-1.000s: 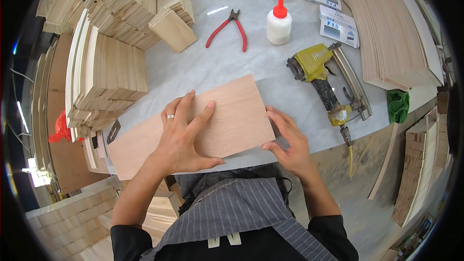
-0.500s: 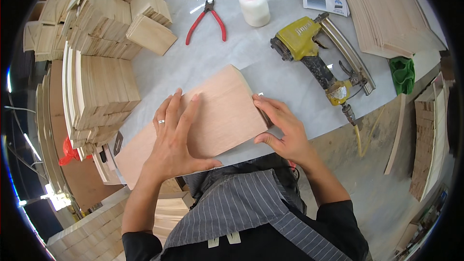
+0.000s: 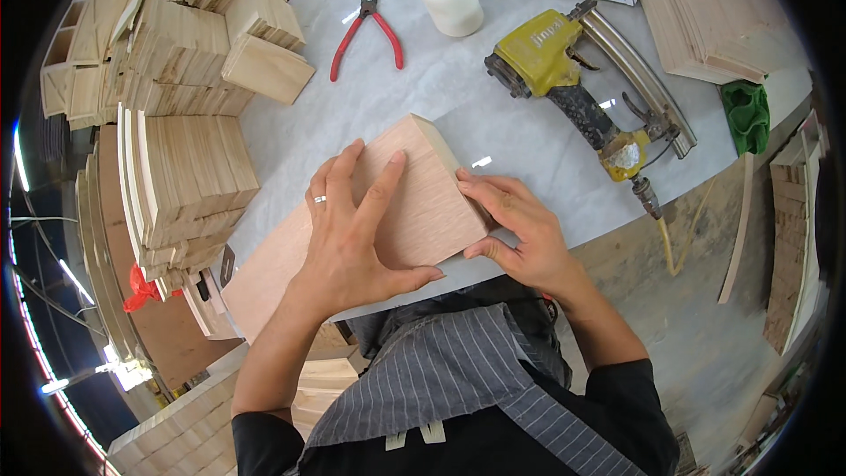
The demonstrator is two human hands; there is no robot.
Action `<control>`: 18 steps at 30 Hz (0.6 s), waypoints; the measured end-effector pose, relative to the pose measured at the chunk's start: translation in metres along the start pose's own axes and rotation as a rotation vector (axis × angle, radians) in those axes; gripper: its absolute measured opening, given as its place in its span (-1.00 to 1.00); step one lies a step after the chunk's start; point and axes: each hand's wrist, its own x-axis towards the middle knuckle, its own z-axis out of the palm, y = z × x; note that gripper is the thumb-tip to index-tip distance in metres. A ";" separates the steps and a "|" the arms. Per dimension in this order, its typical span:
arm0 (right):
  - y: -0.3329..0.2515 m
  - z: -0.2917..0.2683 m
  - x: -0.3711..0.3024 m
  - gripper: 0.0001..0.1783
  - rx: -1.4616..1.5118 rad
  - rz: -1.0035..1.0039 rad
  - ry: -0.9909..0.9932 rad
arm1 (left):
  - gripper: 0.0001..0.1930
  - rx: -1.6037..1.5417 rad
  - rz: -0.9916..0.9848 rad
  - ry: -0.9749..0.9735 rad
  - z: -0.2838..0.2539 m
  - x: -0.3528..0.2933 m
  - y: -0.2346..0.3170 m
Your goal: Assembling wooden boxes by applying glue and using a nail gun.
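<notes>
A long, pale wooden board (image 3: 427, 203) lies slantwise across the near edge of the table, with a thick end face (image 3: 437, 143) showing on its right. My left hand (image 3: 352, 234) rests on its top, fingers spread and thumb stretched along the near edge; a ring is on one finger. At the right end my right hand (image 3: 520, 234) holds the board's end, fingertips against the end face and thumb by the near corner. Whether a separate piece sits under that end cannot be told, since the fingers and the board hide it.
Stacked wooden pieces (image 3: 198, 167) line the left side. Red-handled cutting pliers (image 3: 368, 35), a white bottle with red nozzle (image 3: 451, 7) and a yellow-green staple gun (image 3: 551, 53) with a hose lie beyond the board. Thin panels (image 3: 696, 13) and a green cloth (image 3: 745, 119) are at right.
My left hand has slid to the right along the board, toward its end. My right hand keeps its place on the end. The whole view has shifted slightly.
</notes>
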 end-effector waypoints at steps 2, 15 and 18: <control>0.001 0.000 0.000 -0.19 -0.001 -0.005 0.002 | 0.25 -0.010 -0.001 -0.001 0.000 0.001 0.000; -0.001 -0.003 0.002 -0.19 0.006 0.015 0.003 | 0.22 -0.040 0.031 0.021 0.000 0.007 -0.005; 0.000 -0.002 0.001 -0.20 0.000 0.008 0.006 | 0.24 -0.030 0.037 0.029 0.002 0.006 -0.007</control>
